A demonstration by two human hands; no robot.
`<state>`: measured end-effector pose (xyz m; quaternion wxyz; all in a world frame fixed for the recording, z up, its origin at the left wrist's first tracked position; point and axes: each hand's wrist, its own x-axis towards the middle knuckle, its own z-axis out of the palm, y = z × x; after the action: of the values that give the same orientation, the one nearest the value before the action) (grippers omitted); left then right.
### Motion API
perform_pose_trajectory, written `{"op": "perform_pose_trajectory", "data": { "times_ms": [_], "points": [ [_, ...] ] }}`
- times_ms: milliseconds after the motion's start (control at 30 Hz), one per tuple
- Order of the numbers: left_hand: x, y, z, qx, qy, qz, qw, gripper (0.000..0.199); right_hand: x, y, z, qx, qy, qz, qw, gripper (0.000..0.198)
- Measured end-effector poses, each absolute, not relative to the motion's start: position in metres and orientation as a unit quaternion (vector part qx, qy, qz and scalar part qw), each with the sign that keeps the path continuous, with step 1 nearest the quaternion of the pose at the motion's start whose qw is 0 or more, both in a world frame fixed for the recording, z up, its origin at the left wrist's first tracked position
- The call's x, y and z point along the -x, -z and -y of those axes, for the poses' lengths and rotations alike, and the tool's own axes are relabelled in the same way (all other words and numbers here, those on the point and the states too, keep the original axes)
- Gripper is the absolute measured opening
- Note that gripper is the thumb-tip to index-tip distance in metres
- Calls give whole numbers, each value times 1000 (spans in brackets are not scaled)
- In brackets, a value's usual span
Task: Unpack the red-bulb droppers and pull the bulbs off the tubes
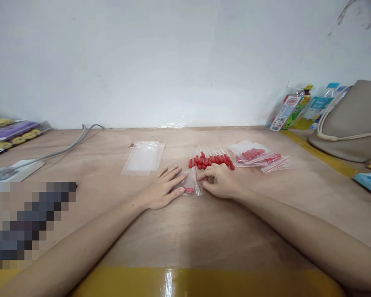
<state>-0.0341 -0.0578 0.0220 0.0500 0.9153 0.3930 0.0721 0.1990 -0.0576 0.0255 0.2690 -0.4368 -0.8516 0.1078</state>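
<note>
A small clear zip bag (191, 179) lies flat on the table between my hands, with a red piece (189, 190) inside near its lower edge. My left hand (165, 187) is spread flat, its fingertips resting on the bag's left side. At the bag's right edge, by the red zip line, my right hand (219, 180) is closed, thumb and fingers pinching the edge. Just beyond the hands sits a row of red-tipped pieces (210, 160) with pale, thin stems pointing away. Filled zip bags (255, 154) holding red pieces are stacked to the right.
A stack of flat zip bags (144, 158) lies left of centre. Bottles and a carton (286, 112) stand at the back right beside a grey drawstring bag (349, 123). A grey cable (64, 148) and yellow and purple packets (15, 132) are at the left. Yellow tape (204, 282) covers the front edge.
</note>
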Motion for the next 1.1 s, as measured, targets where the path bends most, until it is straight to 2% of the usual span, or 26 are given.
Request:
{"op": "perform_pose_trajectory", "data": {
  "times_ms": [200, 467, 600, 733, 967, 1033, 1100],
  "points": [
    [35, -20, 56, -915, -72, -393, 52, 56, -201, -19, 55, 436, -161, 845, 263, 12],
    [34, -22, 58, -920, -80, -380, 50, 53, -189, -22, 62, 410, -156, 866, 239, 26],
    [33, -23, 58, -918, -72, -386, 52, 53, -183, -23, 68, 406, -150, 866, 250, 16],
    [34, -23, 59, -917, -81, -387, 52, 55, -190, -27, 65, 408, -164, 843, 309, 9],
    [36, -21, 57, -917, -87, -387, 53, 62, -236, -56, 32, 460, -349, 683, 447, 21],
    [37, -20, 56, -919, -78, -382, 51, 63, -246, -62, 24, 492, -312, 631, 512, 21],
    [38, -19, 55, -922, -66, -377, 50, 64, -249, -63, 18, 512, -230, 612, 557, 20]
  ]
}}
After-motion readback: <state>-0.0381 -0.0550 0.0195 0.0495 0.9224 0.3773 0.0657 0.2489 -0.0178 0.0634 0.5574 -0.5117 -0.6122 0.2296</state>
